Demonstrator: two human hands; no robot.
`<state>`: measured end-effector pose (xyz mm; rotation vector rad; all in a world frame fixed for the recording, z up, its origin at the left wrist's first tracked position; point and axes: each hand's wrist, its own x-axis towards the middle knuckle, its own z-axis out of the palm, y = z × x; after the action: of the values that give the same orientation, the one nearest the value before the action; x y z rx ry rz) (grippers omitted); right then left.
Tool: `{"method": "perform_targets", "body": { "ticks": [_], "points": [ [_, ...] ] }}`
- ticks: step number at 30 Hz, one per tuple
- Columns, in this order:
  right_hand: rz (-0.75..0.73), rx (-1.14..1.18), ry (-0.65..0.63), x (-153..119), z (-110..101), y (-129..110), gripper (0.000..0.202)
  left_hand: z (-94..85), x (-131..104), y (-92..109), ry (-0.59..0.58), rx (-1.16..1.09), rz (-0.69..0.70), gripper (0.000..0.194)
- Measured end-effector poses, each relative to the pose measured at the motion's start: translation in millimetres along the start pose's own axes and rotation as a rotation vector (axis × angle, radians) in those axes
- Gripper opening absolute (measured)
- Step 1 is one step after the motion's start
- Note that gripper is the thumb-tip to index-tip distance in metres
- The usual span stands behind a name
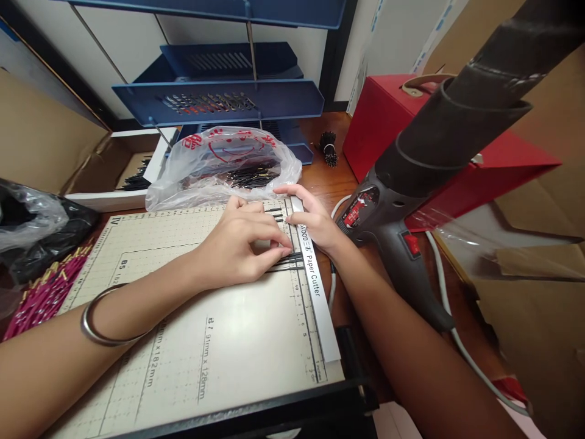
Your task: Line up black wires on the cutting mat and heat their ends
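Thin black wires (295,260) lie across the ruled right side of the paper cutter (256,329), running toward its white printed guard (315,286), apparently kept parallel to the printed scale. The left hand (249,241) seems to pinch them between thumb and forefinger; the right hand (315,219), fingers spread, rests over the guard, probably steadying it. A plastic bag (176,177) crowds the paper cutter's far edge. Right of the paper cutter, a heat gun (411,177) and red box (365,122) hem in the right forearm above the counter (338,125).
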<state>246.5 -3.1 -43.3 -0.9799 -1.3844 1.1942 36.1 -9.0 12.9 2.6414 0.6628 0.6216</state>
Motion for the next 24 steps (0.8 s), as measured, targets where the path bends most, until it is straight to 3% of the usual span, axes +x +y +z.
{"method": "perform_targets", "body": {
  "ticks": [5, 24],
  "points": [
    [-0.007, 0.012, -0.003, 0.2, -0.2, 0.8, 0.052, 0.7, -1.9, 0.0, -0.072, -0.066, -0.038, 0.02],
    [0.017, 0.046, 0.001, 1.4, 0.4, 4.5, 0.052, -3.2, -0.3, -5.4, -0.079, -0.078, 0.026, 0.018]
  ]
}}
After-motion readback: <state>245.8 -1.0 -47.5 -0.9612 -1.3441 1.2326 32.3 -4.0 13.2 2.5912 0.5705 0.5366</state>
